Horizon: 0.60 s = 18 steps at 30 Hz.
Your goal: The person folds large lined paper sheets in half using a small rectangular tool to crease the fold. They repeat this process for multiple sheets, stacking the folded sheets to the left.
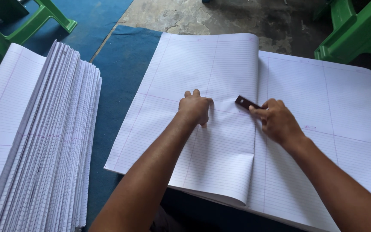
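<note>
A large stack of ruled white sheets lies spread on a blue mat. Its top sheets are folded over to the left, making a folded ruled leaf with the crease near the middle. My left hand presses down on the folded leaf with its fingers curled. My right hand holds a small dark flat creasing tool against the fold line. The two hands sit close together, either side of the crease.
A tall fanned pile of folded ruled sheets stands at the left on the blue mat. Green plastic stools stand at the top right, and another green stool at the top left. Bare concrete floor shows at the top.
</note>
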Available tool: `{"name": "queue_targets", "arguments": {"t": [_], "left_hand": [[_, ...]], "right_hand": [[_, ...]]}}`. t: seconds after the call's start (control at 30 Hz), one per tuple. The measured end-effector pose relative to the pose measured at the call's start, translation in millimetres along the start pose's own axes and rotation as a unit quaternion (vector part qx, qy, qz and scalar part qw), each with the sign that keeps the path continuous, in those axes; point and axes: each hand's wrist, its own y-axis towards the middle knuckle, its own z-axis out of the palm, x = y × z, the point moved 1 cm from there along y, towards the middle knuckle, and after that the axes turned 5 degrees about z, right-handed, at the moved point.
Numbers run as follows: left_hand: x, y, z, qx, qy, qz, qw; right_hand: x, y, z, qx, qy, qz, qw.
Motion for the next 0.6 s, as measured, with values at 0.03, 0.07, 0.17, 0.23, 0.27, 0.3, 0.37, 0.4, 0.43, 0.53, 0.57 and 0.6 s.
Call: {"name": "queue_targets", "arguments": {"t": [0.03, 0.07, 0.17, 0.23, 0.27, 0.3, 0.37, 0.4, 0.43, 0.53, 0.57, 0.6], "left_hand": [[1, 2, 0, 0.002, -0.001, 0.001, 1.0], [3, 4, 0, 0.004, -0.002, 0.002, 1.0], [6, 11, -2, 0.006, 0.0, 0.01, 1.0], [8, 15, -1, 0.008, 0.0, 0.014, 1.0], [9, 17, -1, 0.007, -0.001, 0.016, 1.0], [9, 19, -1, 0.006, -0.002, 0.016, 1.0], [13, 22, -1, -0.004, 0.0, 0.026, 1.0], [14, 24, -1, -0.009, 0.001, 0.03, 1.0], [15, 27, -1, -0.003, 0.001, 0.029, 1.0], [18, 37, 0, -0.007, -0.001, 0.032, 0.999], [19, 39, 1, -0.021, -0.002, 0.035, 0.999], [21, 41, 2, -0.034, -0.003, 0.039, 0.999]], "right_hand": [[-3, 11, 3, -0.002, -0.001, 0.012, 1.0], [-6, 21, 5, 0.003, 0.007, 0.031, 1.0], [-13, 52, 11, 0.018, 0.031, 0.087, 0.996], [-18, 72, 14, 0.029, 0.049, 0.123, 0.991], [-21, 82, 15, 0.027, 0.056, 0.137, 0.989], [-24, 93, 15, 0.024, 0.064, 0.15, 0.986], [-28, 114, 18, 0.019, 0.06, 0.169, 0.984], [-30, 124, 19, 0.017, 0.049, 0.176, 0.983], [-31, 133, 21, 0.015, 0.037, 0.183, 0.982], [-35, 160, 23, 0.008, 0.057, 0.217, 0.974], [-35, 168, 24, 0.013, 0.056, 0.226, 0.973], [-36, 176, 25, 0.018, 0.055, 0.234, 0.971]]}}
